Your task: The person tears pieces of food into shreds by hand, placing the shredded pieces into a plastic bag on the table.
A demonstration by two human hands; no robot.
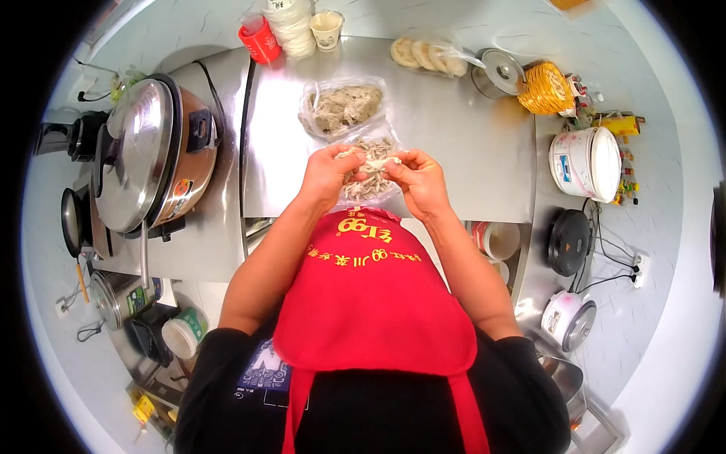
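Between my two hands is a small pale piece of stringy food (377,163); whether it is meat or mushroom I cannot tell. My left hand (327,178) pinches one end with thumb and fingers closed. At the other end, my right hand (420,181) grips it in the same way. Just beneath them lies a clear plastic bag of greyish shreds (370,185), partly hidden by the fingers. Farther back, a second open clear bag holds a larger greyish-brown mass (344,108). Both bags rest on the steel table (276,151).
A large lidded electric pot (144,155) stands at the left. Paper cups (327,30) and a red container (259,39) line the back edge. Bagged flatbreads (429,57), a lidded metal pot (500,72) and a white rice cooker (586,164) are toward the right.
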